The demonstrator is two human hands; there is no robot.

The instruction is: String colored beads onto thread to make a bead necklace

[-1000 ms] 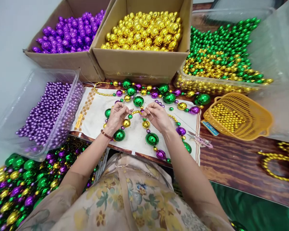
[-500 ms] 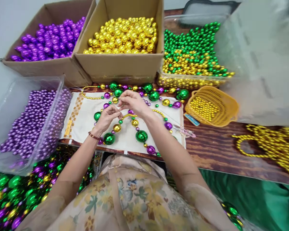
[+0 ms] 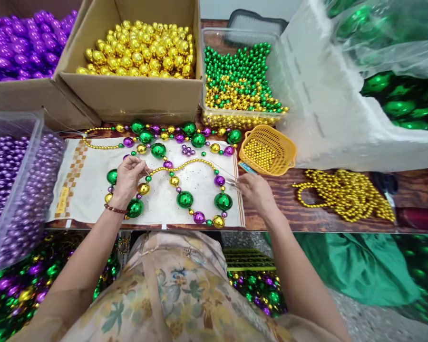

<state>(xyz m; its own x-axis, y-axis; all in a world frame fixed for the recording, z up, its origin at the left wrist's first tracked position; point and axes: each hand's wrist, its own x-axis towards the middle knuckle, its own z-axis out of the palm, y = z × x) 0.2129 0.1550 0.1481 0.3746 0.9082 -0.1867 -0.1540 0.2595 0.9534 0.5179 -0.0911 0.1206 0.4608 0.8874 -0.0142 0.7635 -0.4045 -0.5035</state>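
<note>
I pinch thread (image 3: 147,173) in my left hand (image 3: 126,179), beaded strand (image 3: 135,208) beside it, while my right hand (image 3: 256,191) meets scissors (image 3: 231,182), grip unclear, steadiness seemingly required.

A dark brown table (image 3: 288,216) with streaky wood grain stretches from nine to three o'clock. At twelve o'clock shows a plain pale wall (image 3: 214,8); at four, grey speckled floor (image 3: 364,308). Soft light glints off the tabletop.
</note>
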